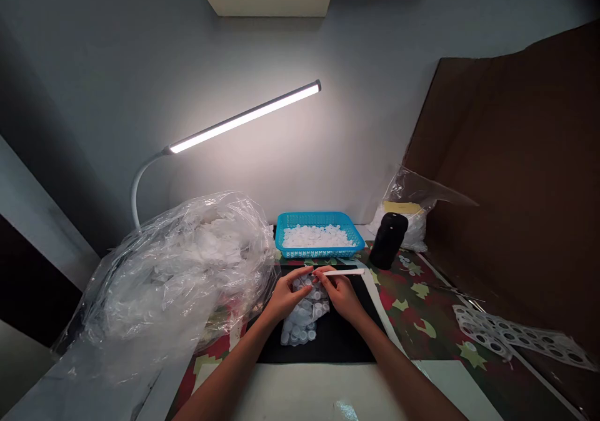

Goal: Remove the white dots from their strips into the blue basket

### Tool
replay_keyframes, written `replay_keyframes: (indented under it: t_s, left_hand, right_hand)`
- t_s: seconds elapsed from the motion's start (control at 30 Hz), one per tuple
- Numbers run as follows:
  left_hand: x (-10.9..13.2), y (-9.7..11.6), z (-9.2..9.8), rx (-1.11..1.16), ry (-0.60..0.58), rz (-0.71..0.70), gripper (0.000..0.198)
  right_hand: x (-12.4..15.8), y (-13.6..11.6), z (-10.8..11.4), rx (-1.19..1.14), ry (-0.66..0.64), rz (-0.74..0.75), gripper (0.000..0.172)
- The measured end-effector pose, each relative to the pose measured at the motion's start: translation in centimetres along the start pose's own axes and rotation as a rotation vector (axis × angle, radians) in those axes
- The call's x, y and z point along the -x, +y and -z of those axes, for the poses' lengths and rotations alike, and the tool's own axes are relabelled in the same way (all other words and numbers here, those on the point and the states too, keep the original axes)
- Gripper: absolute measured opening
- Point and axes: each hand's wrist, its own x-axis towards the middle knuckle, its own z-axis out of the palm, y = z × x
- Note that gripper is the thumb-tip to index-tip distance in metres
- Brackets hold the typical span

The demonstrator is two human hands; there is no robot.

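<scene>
black mat (342, 343): the pile of small white caps (302, 324) lies on its left half. above the pile, the right hand (341, 295) pinches a white stick (345, 272). the left hand (285, 295) has its fingers narrowed over the caps; grip cannot be told. the blue basket (280, 235) sits behind the mat.

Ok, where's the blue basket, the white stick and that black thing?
blue basket (319, 253): head view, on its front wall.
white stick (349, 272): head view, on its bare middle.
black cylinder (387, 241): head view, on its side.
</scene>
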Motion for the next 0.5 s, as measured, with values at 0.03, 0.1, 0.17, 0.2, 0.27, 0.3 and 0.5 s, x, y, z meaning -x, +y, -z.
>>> replay_keyframes:
  t_s: [0.03,0.1,0.17,0.2,0.27,0.3,0.5]
  left_hand:
    - [0.0,0.0,0.0,-0.004,-0.008,0.000,0.042]
    - [0.0,-0.1,-0.1,-0.015,-0.010,-0.002,0.042]
    - [0.0,-0.2,-0.2,-0.027,0.007,-0.005,0.044]
    - [-0.1,-0.2,-0.2,-0.033,0.020,-0.005,0.044]
    - [-0.1,-0.3,-0.2,-0.047,0.049,-0.004,0.045]
    - [-0.2,-0.4,-0.1,-0.054,0.062,-0.004,0.046]
    - [-0.2,-0.3,0.1,-0.085,0.103,-0.011,0.053]
  right_hand:
    - [0.0,0.0,0.0,-0.001,-0.002,0.001,0.028]
    - [0.0,-0.1,0.1,-0.006,0.003,0.004,0.026]
    - [0.0,-0.3,0.1,-0.013,0.024,0.009,0.025]
    - [0.0,-0.4,0.2,-0.020,0.041,0.012,0.025]
    - [-0.1,-0.7,0.4,-0.037,0.085,0.018,0.026]
    - [-0.1,-0.8,0.5,-0.047,0.106,0.020,0.027]
    - [0.0,-1.3,0.7,-0.075,0.100,0.020,0.030]
